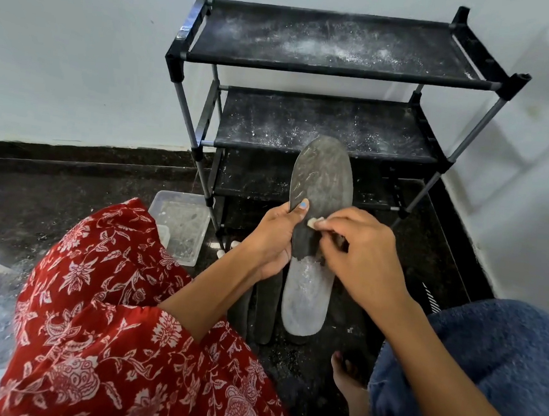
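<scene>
A long grey shoe insole stands on end in front of me, its heel end on the dark floor. White powder covers its lower part. My left hand grips the insole's left edge at mid-height, thumb across the front. My right hand pinches a small pale scrap against the insole's face, fingers curled round it.
A black three-tier shoe rack dusted with white powder stands against the wall behind. A clear plastic tub sits on the floor at the left. More dark insoles lie under my hands. My knees, in red floral cloth and blue fabric, flank the space.
</scene>
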{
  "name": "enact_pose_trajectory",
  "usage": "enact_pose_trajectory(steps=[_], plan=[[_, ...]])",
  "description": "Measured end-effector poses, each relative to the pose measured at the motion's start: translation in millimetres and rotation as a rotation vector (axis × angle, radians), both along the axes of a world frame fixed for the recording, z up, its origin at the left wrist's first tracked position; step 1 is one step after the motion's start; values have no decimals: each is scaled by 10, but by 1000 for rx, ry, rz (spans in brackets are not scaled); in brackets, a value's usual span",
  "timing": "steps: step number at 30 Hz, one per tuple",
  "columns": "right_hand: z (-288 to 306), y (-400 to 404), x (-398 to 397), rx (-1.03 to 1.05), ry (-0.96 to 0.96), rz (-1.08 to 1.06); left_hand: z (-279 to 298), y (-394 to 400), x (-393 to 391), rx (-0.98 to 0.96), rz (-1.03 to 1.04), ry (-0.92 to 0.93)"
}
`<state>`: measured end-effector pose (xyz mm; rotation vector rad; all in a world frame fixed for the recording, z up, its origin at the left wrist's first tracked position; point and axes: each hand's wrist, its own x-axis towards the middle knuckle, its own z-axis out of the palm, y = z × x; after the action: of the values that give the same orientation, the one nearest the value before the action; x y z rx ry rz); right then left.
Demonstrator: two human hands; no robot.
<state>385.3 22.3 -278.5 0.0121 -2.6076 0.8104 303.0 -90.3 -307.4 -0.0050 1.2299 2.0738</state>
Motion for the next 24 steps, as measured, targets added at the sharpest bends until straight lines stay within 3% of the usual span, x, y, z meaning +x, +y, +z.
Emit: enact_pose_trajectory(steps=[8,17,21,24], plan=[[-86,-44,11,29,-196,72,-10,-3,-10,-43,41,-20],[-104,-41,-2,-12,-237,126,-18,-7,22,-179,-37,49],[-66,29,-12,-100,4,2,12,5,38,-202,-36,82],[-73,87,-57,10,72,-79,17,17,57,-208,-29,81]])
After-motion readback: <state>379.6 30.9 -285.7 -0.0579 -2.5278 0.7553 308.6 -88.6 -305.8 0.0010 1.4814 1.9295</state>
